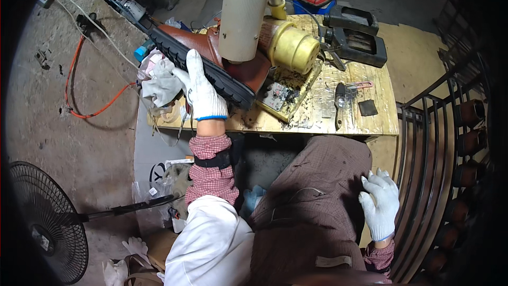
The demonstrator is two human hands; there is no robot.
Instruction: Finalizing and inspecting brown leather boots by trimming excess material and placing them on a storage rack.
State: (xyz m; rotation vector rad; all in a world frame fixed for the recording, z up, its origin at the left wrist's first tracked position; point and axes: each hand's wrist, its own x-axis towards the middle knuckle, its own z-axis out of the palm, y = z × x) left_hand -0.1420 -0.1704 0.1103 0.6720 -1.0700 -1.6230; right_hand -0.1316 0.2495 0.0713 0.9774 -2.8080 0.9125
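Observation:
My left hand (204,92), in a white knit glove, lies across a long black ribbed piece (230,86) on the left of the workbench. Its visible fingers are stretched out and apart; the others are hidden. That ribbed piece slants over a reddish-brown machine (254,74) with a yellow motor housing (293,46). Right next to my left wrist is a crumpled grey-white cloth or glove (160,86). My right hand (380,205), gloved too, hangs beside my brown-aproned leg, off the bench, its fingers spread and holding nothing.
A thick ribbed pipe (245,16) rises over the machine. A dark-handled tool (339,106) and a small dark square (368,108) lie on the bench (317,119). Black open-framed trays (360,45) sit behind them. A metal rack (423,153) stands at right, a fan (50,228) at left.

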